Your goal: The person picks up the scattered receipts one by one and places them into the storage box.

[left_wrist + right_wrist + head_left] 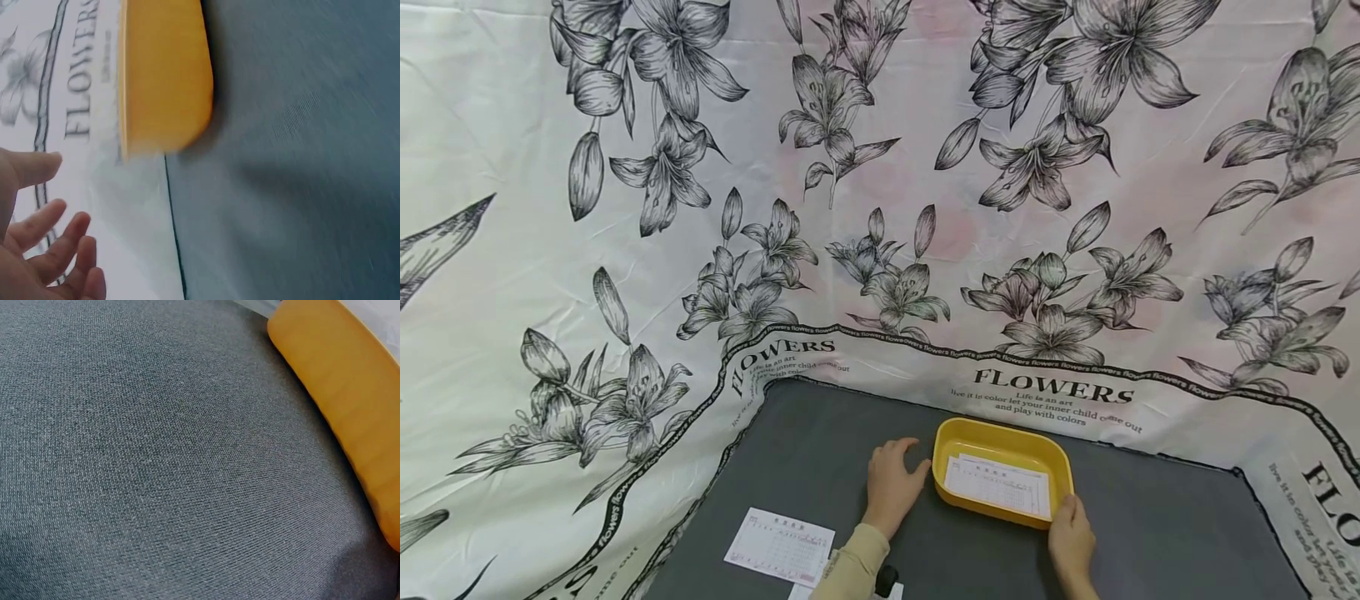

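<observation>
A yellow plastic tray (1000,446) with rounded corners sits on the grey surface, and printed paper slips (996,486) lie inside it. My right hand (1071,542) grips the tray's near right corner, with the thumb side at the rim; its other fingers are hidden. In the right wrist view only the tray's outer wall (350,400) shows, not the hand. Just left of the tray, my left hand (892,483) holds nothing, its fingers loosely bent and spread. The left wrist view has that hand (47,262) apart from the tray (165,69).
A printed paper slip (778,546) lies on the grey cloth (820,425) left of my left forearm. Another slip (801,592) is partly hidden under the sleeve (853,567). Behind the tray rises a white curtain (887,183) with black flower prints.
</observation>
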A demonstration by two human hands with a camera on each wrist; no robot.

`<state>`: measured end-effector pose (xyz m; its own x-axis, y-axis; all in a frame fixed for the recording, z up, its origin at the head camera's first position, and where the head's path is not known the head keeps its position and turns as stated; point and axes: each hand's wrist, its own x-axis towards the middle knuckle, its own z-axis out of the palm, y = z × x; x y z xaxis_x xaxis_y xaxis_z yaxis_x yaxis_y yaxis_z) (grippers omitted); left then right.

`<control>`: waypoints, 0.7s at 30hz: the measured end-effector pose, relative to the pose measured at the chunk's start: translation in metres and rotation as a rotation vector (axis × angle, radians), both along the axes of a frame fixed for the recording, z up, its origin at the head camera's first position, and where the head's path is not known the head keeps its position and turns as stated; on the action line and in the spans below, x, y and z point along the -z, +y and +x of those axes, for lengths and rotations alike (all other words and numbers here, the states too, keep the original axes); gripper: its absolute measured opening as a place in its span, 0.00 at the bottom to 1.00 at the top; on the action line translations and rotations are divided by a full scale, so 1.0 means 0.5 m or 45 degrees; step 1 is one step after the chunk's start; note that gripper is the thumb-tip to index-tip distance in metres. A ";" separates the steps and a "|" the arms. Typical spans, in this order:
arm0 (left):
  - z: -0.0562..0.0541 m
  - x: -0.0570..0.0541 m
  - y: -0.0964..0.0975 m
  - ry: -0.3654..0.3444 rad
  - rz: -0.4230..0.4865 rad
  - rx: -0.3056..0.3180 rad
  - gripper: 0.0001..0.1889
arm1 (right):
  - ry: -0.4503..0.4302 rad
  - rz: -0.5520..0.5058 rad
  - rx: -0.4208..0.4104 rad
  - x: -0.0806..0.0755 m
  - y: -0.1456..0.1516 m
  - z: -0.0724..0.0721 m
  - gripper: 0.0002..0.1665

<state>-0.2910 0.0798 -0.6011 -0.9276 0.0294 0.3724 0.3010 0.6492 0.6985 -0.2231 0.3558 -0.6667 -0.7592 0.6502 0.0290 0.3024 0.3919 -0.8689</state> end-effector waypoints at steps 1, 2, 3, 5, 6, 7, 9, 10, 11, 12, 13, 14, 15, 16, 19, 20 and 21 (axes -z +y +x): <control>0.005 0.002 -0.015 0.013 -0.012 -0.021 0.17 | 0.002 0.000 0.001 0.001 0.000 0.000 0.38; 0.009 0.004 -0.031 0.024 -0.020 -0.040 0.17 | 0.008 0.001 0.003 0.002 0.000 0.000 0.38; 0.013 0.007 -0.046 0.036 -0.033 -0.063 0.17 | 0.011 0.003 0.007 0.002 0.000 0.000 0.38; 0.020 0.014 -0.077 0.060 -0.047 -0.106 0.17 | 0.020 0.008 0.012 0.003 0.001 0.001 0.37; 0.025 0.016 -0.091 0.067 -0.050 -0.130 0.17 | 0.022 0.009 0.013 0.004 0.000 0.001 0.37; 0.028 0.018 -0.105 0.076 -0.053 -0.151 0.17 | 0.022 0.011 0.014 0.004 0.001 0.002 0.37; 0.036 0.021 -0.132 0.086 -0.054 -0.190 0.17 | 0.020 0.010 0.011 0.005 0.001 0.002 0.37; 0.039 0.022 -0.145 0.089 -0.061 -0.212 0.18 | 0.019 0.008 0.008 0.005 0.001 0.001 0.37; 0.042 0.020 -0.158 0.082 -0.063 -0.235 0.18 | 0.018 0.007 0.006 0.005 0.001 0.002 0.37; 0.045 0.018 -0.170 0.069 -0.066 -0.258 0.18 | 0.017 0.006 0.005 0.004 0.001 0.002 0.37; 0.047 0.017 -0.183 0.053 -0.071 -0.282 0.18 | 0.021 0.006 0.004 0.005 0.001 0.002 0.36; 0.050 0.016 -0.195 0.038 -0.075 -0.308 0.19 | 0.024 0.007 0.003 0.004 0.001 0.002 0.36; 0.053 0.014 -0.208 0.019 -0.085 -0.336 0.19 | 0.028 0.008 0.003 0.004 0.001 0.002 0.36; 0.055 0.013 -0.220 -0.007 -0.093 -0.361 0.20 | 0.034 0.011 0.004 0.004 0.001 0.003 0.36; 0.062 0.011 -0.258 -0.053 -0.106 -0.430 0.22 | 0.047 0.020 0.008 0.004 0.000 0.005 0.35; 0.064 0.011 -0.270 -0.064 -0.110 -0.450 0.22 | 0.050 0.023 0.008 0.004 0.000 0.005 0.35; 0.066 0.012 -0.283 -0.083 -0.116 -0.471 0.23 | 0.053 0.024 0.007 0.004 -0.001 0.005 0.35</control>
<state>-0.2579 -0.0615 -0.6071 -0.9032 -0.2817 0.3239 -0.0083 0.7659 0.6430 -0.2205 0.3554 -0.6686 -0.7535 0.6534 0.0727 0.2684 0.4066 -0.8733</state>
